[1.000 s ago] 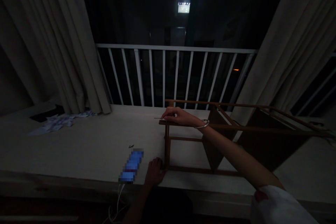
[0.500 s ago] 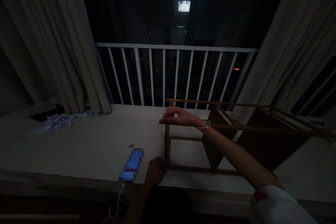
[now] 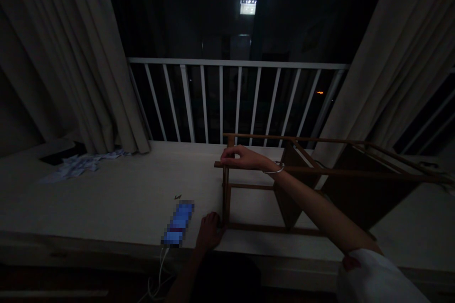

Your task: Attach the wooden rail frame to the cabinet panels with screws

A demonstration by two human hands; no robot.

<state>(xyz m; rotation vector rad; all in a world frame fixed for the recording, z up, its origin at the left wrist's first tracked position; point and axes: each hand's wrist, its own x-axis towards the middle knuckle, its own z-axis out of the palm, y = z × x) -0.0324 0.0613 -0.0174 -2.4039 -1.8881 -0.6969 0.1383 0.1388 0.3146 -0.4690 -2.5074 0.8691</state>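
Observation:
A brown wooden rack (image 3: 305, 170) with dark shelf panels lies on its side on the white ledge. My right hand (image 3: 236, 157), with a bracelet at the wrist, is pinched closed at the left end of the rack's upper front rail. Whatever lies between those fingertips is hidden and too dark to make out. Lower down, my left hand (image 3: 210, 229) is curled against the bottom left corner of the rack, its fingers bent beside the end post. To its left lie a phone (image 3: 178, 223) with a lit, blurred screen and a few small thin pieces (image 3: 177, 197).
The white ledge (image 3: 117, 208) runs beneath a dark window. A white railing (image 3: 238, 63) stands behind it, with curtains (image 3: 117, 80) on both sides. Crumpled papers (image 3: 80, 164) lie at far left. A white cable (image 3: 160, 270) hangs from the phone over the front edge.
The fingertips of my right hand have shifted slightly, and the small thin thing that stuck out from them to the left no longer shows. My left hand and the rack look unmoved.

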